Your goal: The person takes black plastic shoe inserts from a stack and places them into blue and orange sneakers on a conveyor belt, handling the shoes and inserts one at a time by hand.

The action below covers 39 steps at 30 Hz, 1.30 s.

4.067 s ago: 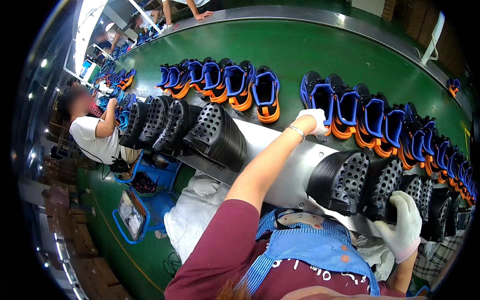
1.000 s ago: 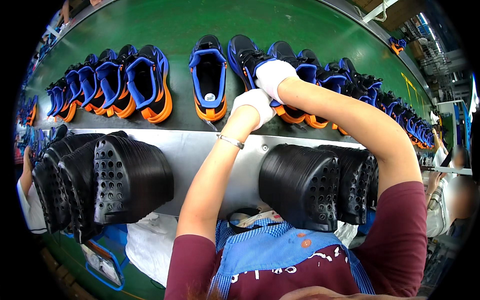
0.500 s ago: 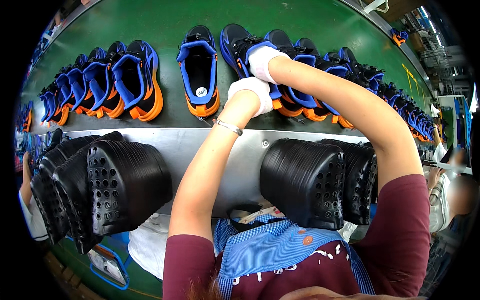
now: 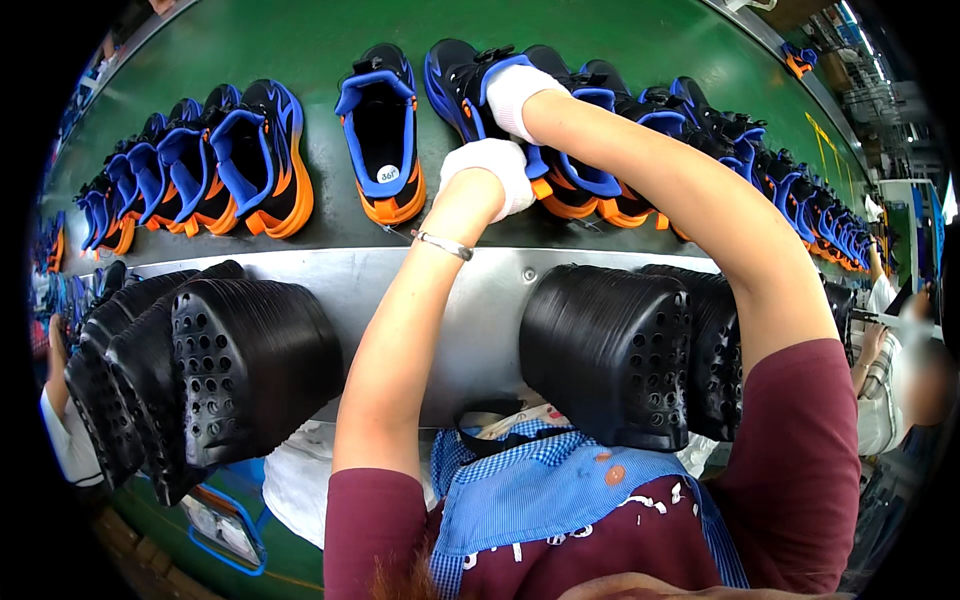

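a: where are the hands?

b: both gloved in white, reaching to the far side. the left hand (image 4: 490,170) is curled against the near end of a black-and-blue sneaker (image 4: 478,90) on the green conveyor belt (image 4: 300,40); the right hand (image 4: 512,92) is closed over the same shoe's collar, gripping it.

a: how far along does the work look?

b: judging by the belt, many pairs already stand in line: a row of sneakers to the left (image 4: 200,160), one open shoe (image 4: 385,130) just beside the hands, and a long row running off to the right (image 4: 760,160). the held shoe seems mid-handling, not yet released.

a: and the shoe itself?

b: black upper, blue trim, orange sole, largely hidden by the hands.

a: nearer in?

b: stacks of black perforated insoles, left (image 4: 240,370) and right (image 4: 620,350), against the steel table edge (image 4: 480,300).
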Available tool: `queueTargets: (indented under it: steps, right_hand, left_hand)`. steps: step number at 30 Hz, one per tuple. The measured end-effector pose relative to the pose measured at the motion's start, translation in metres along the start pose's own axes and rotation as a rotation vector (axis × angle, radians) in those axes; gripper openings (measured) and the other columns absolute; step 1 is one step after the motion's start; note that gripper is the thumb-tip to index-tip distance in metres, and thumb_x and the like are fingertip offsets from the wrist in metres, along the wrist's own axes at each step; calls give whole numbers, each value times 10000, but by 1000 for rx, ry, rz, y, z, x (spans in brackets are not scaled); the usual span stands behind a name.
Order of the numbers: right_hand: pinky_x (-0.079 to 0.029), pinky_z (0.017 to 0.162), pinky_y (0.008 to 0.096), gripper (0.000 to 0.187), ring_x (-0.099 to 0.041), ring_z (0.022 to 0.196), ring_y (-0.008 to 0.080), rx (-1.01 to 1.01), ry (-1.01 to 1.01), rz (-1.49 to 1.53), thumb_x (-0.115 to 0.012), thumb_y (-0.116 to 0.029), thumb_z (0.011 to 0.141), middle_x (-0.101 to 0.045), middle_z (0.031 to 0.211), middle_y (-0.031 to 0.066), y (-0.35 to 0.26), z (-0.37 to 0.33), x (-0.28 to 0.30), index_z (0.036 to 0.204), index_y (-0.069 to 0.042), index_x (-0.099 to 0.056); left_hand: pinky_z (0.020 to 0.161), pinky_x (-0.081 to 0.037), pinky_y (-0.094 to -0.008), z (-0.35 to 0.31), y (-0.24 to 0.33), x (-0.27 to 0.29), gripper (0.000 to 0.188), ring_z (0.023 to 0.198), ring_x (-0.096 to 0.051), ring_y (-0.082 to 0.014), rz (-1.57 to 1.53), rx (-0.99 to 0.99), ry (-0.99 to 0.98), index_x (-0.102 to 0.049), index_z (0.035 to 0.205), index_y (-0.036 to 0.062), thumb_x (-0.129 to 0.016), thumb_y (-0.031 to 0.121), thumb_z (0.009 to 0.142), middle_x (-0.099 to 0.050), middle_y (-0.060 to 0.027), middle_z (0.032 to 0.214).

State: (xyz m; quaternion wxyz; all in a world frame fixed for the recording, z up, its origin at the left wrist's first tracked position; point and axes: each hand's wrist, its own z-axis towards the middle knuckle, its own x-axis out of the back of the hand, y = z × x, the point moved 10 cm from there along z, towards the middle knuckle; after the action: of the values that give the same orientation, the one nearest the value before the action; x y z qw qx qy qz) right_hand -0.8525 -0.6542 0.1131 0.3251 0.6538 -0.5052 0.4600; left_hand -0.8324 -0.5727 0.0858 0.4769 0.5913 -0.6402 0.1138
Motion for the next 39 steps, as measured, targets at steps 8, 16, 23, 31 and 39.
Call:
queueTargets:
  steps: [8, 16, 23, 31, 39]
  right_hand:
    - [-511, 828, 421, 340, -648, 908, 379, 275, -21, 86, -576, -310, 880, -684, 943, 205, -6, -114, 73, 1019, -12, -665]
    - [-519, 771, 403, 285, -640, 897, 313, 255, 277, 184, -664, -262, 858, -641, 916, 133, 30, -334, 115, 1032, -38, -626]
    - [-482, 822, 389, 504, -617, 869, 279, 426, 320, 224, -797, -405, 684, -631, 929, 91, -3, -389, 96, 994, -43, -633]
    - [-467, 884, 381, 590, -600, 860, 243, 479, 219, 193, -792, -512, 647, -574, 931, 79, 0, -390, 79, 967, -46, -622]
    - [-481, 832, 362, 545, -600, 837, 241, 469, 170, 180, -819, -419, 604, -559, 901, 76, -1, -388, 70, 938, -40, -614]
  left_hand:
    - [657, -551, -390, -15, -16, -10, 350, 713, -703, -288, -23, 58, -115, -665, 1089, 7, -578, 270, 874, -714, -182, 842]
    - [686, -538, -300, -97, -18, 34, 456, 817, -664, -199, -775, -182, 205, -604, 1193, -2, -709, 281, 851, -658, -145, 1015]
    - [978, -484, -394, -47, -56, 54, 693, 1137, -619, -370, -187, 261, 541, -542, 1331, -15, -672, 424, 810, -650, -234, 1206]
    - [936, -518, -401, -20, -65, 48, 520, 1101, -638, -382, -146, 542, 452, -668, 1155, 6, -731, 395, 815, -662, -228, 1182]
    - [880, -557, -418, -25, -71, 40, 307, 1095, -657, -354, -49, 695, 472, -707, 1117, 78, -628, 275, 894, -683, -179, 1169]
